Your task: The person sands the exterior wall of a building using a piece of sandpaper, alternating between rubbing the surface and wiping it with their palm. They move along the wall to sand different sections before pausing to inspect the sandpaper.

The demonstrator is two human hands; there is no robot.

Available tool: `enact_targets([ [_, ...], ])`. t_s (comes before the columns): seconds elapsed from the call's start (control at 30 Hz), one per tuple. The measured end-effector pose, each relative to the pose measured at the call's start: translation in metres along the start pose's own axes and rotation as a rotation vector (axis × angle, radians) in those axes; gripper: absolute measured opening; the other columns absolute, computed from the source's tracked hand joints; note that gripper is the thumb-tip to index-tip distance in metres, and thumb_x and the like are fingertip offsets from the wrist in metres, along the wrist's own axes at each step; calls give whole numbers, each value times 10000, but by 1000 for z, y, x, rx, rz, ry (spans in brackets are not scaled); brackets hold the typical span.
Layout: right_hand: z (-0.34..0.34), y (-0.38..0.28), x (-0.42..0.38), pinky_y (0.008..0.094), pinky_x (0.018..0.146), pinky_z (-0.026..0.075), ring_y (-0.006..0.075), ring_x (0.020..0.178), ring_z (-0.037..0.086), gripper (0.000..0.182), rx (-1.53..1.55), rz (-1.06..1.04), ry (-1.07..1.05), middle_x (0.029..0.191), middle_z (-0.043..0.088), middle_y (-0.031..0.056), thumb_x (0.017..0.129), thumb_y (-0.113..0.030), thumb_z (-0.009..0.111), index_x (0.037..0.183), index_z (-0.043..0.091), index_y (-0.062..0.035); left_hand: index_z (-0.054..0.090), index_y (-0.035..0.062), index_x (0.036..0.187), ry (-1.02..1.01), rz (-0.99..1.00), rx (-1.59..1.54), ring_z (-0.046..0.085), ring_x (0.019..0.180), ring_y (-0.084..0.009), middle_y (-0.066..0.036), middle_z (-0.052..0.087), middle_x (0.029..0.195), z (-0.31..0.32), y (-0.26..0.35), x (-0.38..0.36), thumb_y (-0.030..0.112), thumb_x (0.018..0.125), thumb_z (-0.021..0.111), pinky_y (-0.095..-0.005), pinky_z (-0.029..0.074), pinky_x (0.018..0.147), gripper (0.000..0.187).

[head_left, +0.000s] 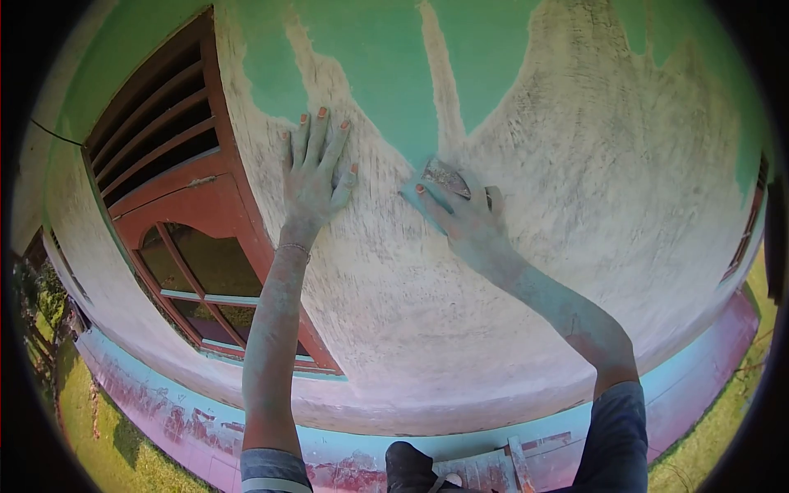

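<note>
My left hand [314,177] lies flat on the wall [394,287], fingers spread and pointing up, with nothing in it. To its right, my right hand [472,222] is wrapped round a scraping or sanding piece [446,178] with a dark, rough face, pressed near the lower edge of the green paint [394,82]. A light blue part of it shows at the left of the fingers; its exact kind is unclear. Both hands and forearms are coated in pale dust. Around them the wall is whitish and scuffed, with green paint above.
A red-brown window frame [238,193] with louvres and glass panes stands at the left. Another frame [746,226] is at the far right edge. Below are a pink and blue ledge [197,431], wooden planks [485,472], my dark-clad knee [408,467] and grass [90,411].
</note>
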State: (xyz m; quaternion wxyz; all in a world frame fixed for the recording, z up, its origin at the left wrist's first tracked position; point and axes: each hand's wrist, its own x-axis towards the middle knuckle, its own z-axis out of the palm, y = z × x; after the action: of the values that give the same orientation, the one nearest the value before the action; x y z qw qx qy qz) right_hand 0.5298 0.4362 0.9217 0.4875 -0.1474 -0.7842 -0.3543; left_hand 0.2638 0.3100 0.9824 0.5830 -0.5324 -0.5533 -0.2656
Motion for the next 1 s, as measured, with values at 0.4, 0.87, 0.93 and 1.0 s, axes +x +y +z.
enact_targets([
  [0.4,3,6,5,490,989,335,325,1356,401,658,0,30,7,1455,550,-24,856,-118,694,1482,561,-271,453,219,1583,14,3,11,212,1577,-356,-110,286,1701,5,-5,1,478,1017,484,-564,101,1269,623],
  [0.87,30,-19,-8,532,975,313,291,1354,395,691,-18,-72,-18,1487,530,0,850,-129,723,1502,548,-280,473,194,1571,15,4,-22,220,1574,-358,-117,305,1693,1,-3,1,478,1028,474,-554,108,1267,613],
  [0.93,7,7,8,525,978,302,289,1348,390,673,47,95,20,1492,526,-3,865,-121,699,1502,549,-279,474,190,1569,29,19,-12,223,1573,-360,-118,309,1692,3,-4,1,480,1030,470,-555,113,1266,612],
  [1.0,-1,12,17,519,978,294,290,1343,388,663,39,194,42,1495,523,-4,874,-120,686,1502,548,-277,475,187,1568,36,15,-2,225,1572,-362,-119,311,1691,4,-4,1,480,1032,468,-555,115,1265,612],
])
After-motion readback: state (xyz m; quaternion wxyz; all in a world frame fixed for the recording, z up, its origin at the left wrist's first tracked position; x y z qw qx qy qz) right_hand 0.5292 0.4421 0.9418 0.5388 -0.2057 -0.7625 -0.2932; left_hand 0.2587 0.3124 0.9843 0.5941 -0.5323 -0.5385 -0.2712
